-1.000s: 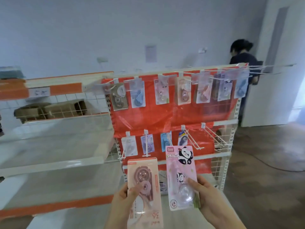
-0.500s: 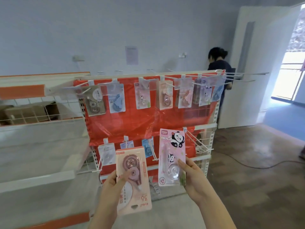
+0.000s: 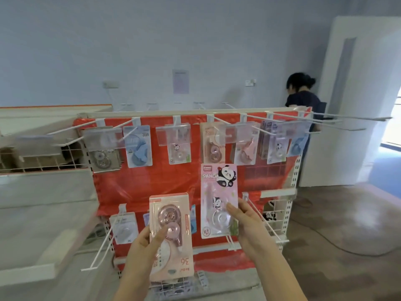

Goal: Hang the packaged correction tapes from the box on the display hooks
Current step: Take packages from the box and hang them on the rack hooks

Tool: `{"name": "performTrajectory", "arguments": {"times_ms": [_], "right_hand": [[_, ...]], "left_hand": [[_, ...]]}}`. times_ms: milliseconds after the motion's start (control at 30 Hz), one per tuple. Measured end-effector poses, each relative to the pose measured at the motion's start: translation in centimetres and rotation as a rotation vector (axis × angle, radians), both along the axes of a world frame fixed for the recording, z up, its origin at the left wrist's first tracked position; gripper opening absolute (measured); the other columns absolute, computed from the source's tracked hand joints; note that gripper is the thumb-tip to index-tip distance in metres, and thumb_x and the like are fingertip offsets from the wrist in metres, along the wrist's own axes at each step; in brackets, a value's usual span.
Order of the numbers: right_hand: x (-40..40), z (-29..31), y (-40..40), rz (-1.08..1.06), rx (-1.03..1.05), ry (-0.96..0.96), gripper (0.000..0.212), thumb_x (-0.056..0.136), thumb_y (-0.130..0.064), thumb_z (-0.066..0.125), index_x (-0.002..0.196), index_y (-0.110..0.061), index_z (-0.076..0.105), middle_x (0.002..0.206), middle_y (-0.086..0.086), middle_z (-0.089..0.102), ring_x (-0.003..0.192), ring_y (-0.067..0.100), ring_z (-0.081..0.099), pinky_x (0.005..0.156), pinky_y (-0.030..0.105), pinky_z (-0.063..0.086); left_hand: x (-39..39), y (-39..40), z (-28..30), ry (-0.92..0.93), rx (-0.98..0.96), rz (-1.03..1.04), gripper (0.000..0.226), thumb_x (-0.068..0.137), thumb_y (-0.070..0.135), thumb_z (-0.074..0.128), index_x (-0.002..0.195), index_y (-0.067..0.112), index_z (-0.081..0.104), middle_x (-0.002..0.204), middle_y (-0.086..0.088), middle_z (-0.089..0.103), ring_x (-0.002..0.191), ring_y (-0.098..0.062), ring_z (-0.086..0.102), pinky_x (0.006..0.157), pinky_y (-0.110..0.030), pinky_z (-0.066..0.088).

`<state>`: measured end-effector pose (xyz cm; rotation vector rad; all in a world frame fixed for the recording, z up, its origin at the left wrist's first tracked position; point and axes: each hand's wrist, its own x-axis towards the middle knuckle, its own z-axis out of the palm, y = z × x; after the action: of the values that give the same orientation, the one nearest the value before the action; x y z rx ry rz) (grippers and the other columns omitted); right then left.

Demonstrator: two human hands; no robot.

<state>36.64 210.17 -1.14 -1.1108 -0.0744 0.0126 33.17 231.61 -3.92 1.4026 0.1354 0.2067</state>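
My left hand (image 3: 145,242) grips a pink correction tape pack (image 3: 171,233), held upside down, with the "36" at its lower end. My right hand (image 3: 245,222) holds a pink panda correction tape pack (image 3: 218,198) upright, its top just below the upper row of the red display panel (image 3: 152,183). Several packs hang from white display hooks (image 3: 219,121) along the top rail. A lower row carries a few more packs (image 3: 123,228), and bare hooks (image 3: 263,220) stick out at the lower right. The box is out of sight.
A grey and orange shelf unit (image 3: 43,196) stands to the left, with cardboard boxes behind wire mesh. Long bare hooks (image 3: 347,121) jut out at the upper right. A person (image 3: 303,101) stands behind the rack near a white door. A cable crosses the floor at the right.
The camera moved closer and tilted up, so the rack looms larger. My right hand raised the panda pack toward the upper row. My left hand kept its pack low.
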Motion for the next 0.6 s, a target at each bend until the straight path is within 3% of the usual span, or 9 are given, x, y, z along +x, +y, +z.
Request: {"name": "performTrajectory", "arguments": {"times_ms": [100, 200, 267, 367, 500, 600], "right_hand": [[2.2, 0.3, 1.3, 0.054, -0.033, 0.000, 0.044, 0.069, -0.019, 0.070, 0.111, -0.010, 0.063, 0.096, 0.004, 0.074, 0.082, 0.016, 0.070, 0.070, 0.029, 0.052], [4.0, 0.6, 3.2, 0.094, -0.033, -0.016, 0.038, 0.069, -0.020, 0.070, 0.106, -0.012, 0.065, 0.101, 0.007, 0.073, 0.092, 0.022, 0.068, 0.073, 0.032, 0.055], [4.9, 1.2, 4.5, 0.125, -0.032, -0.047, 0.037, 0.070, -0.019, 0.070, 0.105, -0.013, 0.064, 0.100, 0.007, 0.074, 0.091, 0.021, 0.069, 0.079, 0.034, 0.055], [5.6, 2.4, 6.2, 0.139, -0.065, -0.132, 0.036, 0.070, -0.018, 0.070, 0.105, -0.014, 0.065, 0.097, 0.003, 0.074, 0.087, 0.017, 0.071, 0.074, 0.028, 0.056], [6.4, 3.6, 7.9, 0.085, -0.046, -0.196, 0.033, 0.073, -0.013, 0.069, 0.105, -0.016, 0.064, 0.093, 0.000, 0.075, 0.083, 0.012, 0.071, 0.068, 0.021, 0.055], [7.0, 4.2, 8.5, 0.043, -0.035, -0.215, 0.027, 0.081, -0.005, 0.065, 0.107, -0.014, 0.063, 0.094, -0.001, 0.075, 0.085, 0.012, 0.071, 0.068, 0.018, 0.054]], "left_hand": [[0.9, 0.2, -0.4, -0.015, 0.008, 0.021, 0.032, 0.073, 0.041, 0.072, 0.098, 0.022, 0.070, 0.083, 0.004, 0.075, 0.086, -0.021, 0.062, 0.072, -0.030, 0.042], [1.4, 1.3, -0.6, -0.006, 0.019, 0.072, 0.025, 0.079, 0.034, 0.068, 0.099, 0.020, 0.069, 0.081, 0.001, 0.075, 0.083, -0.021, 0.066, 0.070, -0.031, 0.044], [1.7, 2.2, -0.4, 0.003, 0.011, 0.095, 0.023, 0.080, 0.030, 0.066, 0.101, 0.021, 0.069, 0.085, -0.001, 0.076, 0.086, -0.023, 0.068, 0.072, -0.034, 0.048], [2.3, 3.6, 0.2, 0.001, 0.002, 0.096, 0.025, 0.080, 0.032, 0.065, 0.101, 0.019, 0.070, 0.093, -0.007, 0.075, 0.090, -0.025, 0.070, 0.077, -0.039, 0.051], [3.2, 5.6, 0.6, -0.007, -0.030, 0.082, 0.059, 0.057, 0.054, 0.083, 0.101, 0.017, 0.070, 0.095, -0.012, 0.074, 0.089, -0.035, 0.070, 0.086, -0.054, 0.052], [3.9, 6.8, 1.2, -0.009, -0.053, 0.046, 0.070, 0.049, 0.056, 0.085, 0.106, 0.018, 0.069, 0.099, -0.014, 0.073, 0.091, -0.036, 0.070, 0.088, -0.058, 0.050]]}}
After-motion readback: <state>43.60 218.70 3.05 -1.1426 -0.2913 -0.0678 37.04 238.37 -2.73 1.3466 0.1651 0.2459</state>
